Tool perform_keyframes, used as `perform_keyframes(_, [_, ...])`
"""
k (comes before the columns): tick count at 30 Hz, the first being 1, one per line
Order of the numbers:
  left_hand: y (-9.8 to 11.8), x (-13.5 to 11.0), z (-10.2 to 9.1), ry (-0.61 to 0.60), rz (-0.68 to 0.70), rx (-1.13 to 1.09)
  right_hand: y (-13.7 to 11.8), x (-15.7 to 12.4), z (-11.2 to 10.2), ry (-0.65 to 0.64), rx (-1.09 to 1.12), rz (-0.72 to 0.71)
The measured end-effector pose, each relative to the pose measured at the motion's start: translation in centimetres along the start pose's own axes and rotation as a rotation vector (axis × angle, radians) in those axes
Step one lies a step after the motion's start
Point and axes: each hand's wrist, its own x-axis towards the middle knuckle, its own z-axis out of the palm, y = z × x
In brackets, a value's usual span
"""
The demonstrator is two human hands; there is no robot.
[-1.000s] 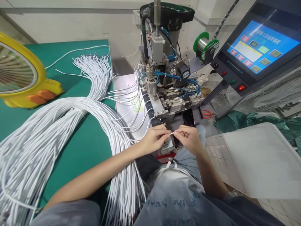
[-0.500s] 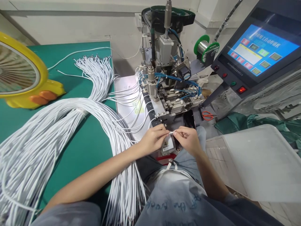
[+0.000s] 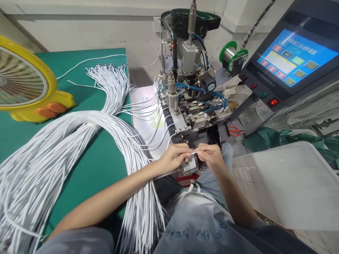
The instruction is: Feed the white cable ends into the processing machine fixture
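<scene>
Pinching the cable point(image 3: 194, 152) with both my left hand point(image 3: 177, 156) and my right hand point(image 3: 211, 155), just this side of the machine point(image 3: 181, 121), I am seemingly working its end through the head view, the next move likely calling for a light, steady grip.

The green surface point(image 3: 106, 158) stretched along the left. A yellow fan point(image 3: 26, 81) stood at its far left, and a thick heap of white cables point(image 3: 63, 155) lay across the middle, spilling past the right edge. A lone cable point(image 3: 90, 59) ran past the heap's far end and off the surface. On the grey base point(image 3: 239, 144) to the right lay orange-handled scissors point(image 3: 235, 131), with a dark phone point(image 3: 214, 137) near them.
</scene>
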Motion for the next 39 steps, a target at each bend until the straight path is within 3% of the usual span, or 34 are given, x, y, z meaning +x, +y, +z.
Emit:
perform_keyframes(3, [-0.8,-0.2,-0.2,-0.047,0.129,0.402,-0.4,0.6,-1.0,-0.086,-0.167,0.101])
perform_keyframes(6, [-1.2,-0.3,-0.1,-0.055,0.134,0.616,-0.4,0.9,-1.2,-0.049,-0.376,0.062])
perform_keyframes(10, [-0.8,-0.3,0.4,-0.005,0.042,0.452,0.8,0.5,0.1,0.166,-0.354,-0.030])
perform_keyframes(14, [-0.1,-0.3,0.2,-0.053,-0.002,0.420,2.6,0.2,1.1,0.296,-0.189,0.003])
perform_keyframes(21, [-1.1,0.6,-0.9,-0.235,-0.330,0.910,5.0,2.9,-0.5,0.260,-0.177,0.126])
perform_keyframes(30, [-2.2,0.5,-1.0,-0.268,-0.296,0.918,5.7,5.1,-0.3,0.092,-0.135,0.226])
perform_keyframes(39, [-2.1,0.4,-1.2,-0.338,-0.283,0.976,5.9,5.1,0.0,0.097,-0.157,0.227])
